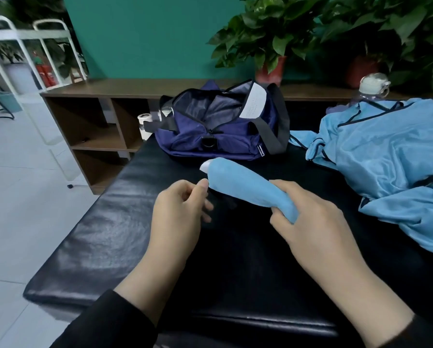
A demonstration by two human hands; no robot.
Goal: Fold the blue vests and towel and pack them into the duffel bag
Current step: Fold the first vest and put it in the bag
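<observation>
Using the duffel bag [220,126] as the anchor, since it sits at the far middle of the black padded surface [104,234].

Way off to the left of the bag there's a white metal rack [22,59] on the tiled floor, with a couple of red fire extinguishers [45,74] behind it. Closer in, left of the bag, is a low brown shelf unit [97,121] running along the teal wall, and a small white jar [145,124] just beside the bag's left end.

The bag itself is navy with black straps, unzipped and gaping open, white label showing inside the flap.

Just in front of the bag, toward the camera, is the towel [248,187], light blue, rolled or folded into a long narrow bundle with a white tip at its far-left end. The left hand [180,212] is in front and a bit left of the bag, fingers loosely curled, thumb and forefinger right at the towel's near-left edge; can't tell if it's really pinching or only touching. The right hand [310,222] grips the towel's near end, fingers wrapped around it, lifting it off the surface.

Right of the bag is the pile of light blue vests [386,167] with dark trim, unfolded and crumpled. Behind the pile stands a clear bottle [372,89] with a white lid. Behind the bag and to its right, potted green plants [273,33] sit on the shelf top.
</observation>
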